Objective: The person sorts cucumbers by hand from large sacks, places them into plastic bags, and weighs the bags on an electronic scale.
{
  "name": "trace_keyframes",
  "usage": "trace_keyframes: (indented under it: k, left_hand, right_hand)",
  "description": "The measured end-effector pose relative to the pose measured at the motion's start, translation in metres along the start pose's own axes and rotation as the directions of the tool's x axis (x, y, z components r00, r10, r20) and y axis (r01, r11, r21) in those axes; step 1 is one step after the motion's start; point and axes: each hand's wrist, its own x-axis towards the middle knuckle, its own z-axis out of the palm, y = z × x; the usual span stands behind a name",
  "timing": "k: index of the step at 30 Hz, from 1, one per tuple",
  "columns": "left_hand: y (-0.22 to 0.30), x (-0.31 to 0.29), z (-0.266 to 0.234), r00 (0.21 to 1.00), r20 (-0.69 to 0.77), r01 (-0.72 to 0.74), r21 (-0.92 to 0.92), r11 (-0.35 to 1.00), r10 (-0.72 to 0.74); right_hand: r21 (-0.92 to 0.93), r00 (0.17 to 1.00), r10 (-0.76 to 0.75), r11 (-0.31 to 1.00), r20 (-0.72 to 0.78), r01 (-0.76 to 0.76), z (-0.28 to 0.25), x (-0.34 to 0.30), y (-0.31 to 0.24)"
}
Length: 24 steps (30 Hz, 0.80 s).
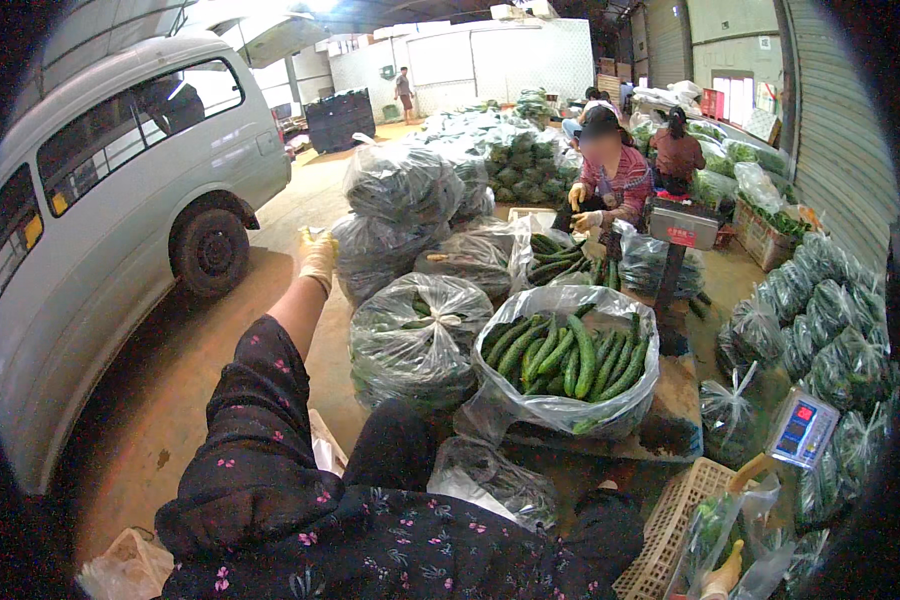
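Observation:
My left hand (318,258), in a pale yellow glove, is stretched forward beside a stack of filled clear bags (398,185). Its fingers look curled in, and what they hold, if anything, is too small to make out. At the lower right my right hand (722,577), gloved too, shows only in part; its fingers are at a clear plastic bag (760,510) with green vegetables inside. A large open plastic bag of cucumbers (570,360) stands in front of me. Left of it sits a knotted bag (415,335) of greens.
A beige plastic crate (670,525) and a scale display (803,428) are at right, near many filled bags (840,330). A gloved co-worker (620,180) sits across, behind a metal scale head (682,224). A white van (130,190) stands on the left.

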Motion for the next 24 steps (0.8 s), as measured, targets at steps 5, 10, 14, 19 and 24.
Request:
trace_keyframes:
  k: [5,10,14,19,24]
  left_hand:
    - [-0.009,-0.002,-0.001,0.998,0.063,0.024,-0.005,1.0,-0.024]
    - [-0.009,-0.008,-0.001,0.994,0.096,0.054,0.031,0.998,-0.056]
    - [-0.008,-0.019,0.003,0.99,0.099,0.088,0.089,0.992,-0.097]
    - [-0.011,-0.028,0.002,0.981,0.124,0.142,0.071,0.987,-0.15]
    - [-0.022,-0.034,0.004,0.973,0.152,0.16,0.095,0.983,-0.173]
  right_hand:
    - [0.007,0.997,0.054,0.998,0.05,-0.055,-0.01,-0.004,-0.013]
    - [-0.012,0.997,0.062,0.998,0.048,-0.061,-0.014,-0.008,-0.015]
    - [-0.033,0.996,0.079,0.996,0.044,-0.078,-0.016,-0.009,-0.015]
    - [-0.075,0.995,0.077,0.995,0.06,-0.072,-0.023,-0.011,-0.018]
    - [0.065,0.995,0.088,0.994,-0.048,-0.085,-0.009,-0.004,-0.001]
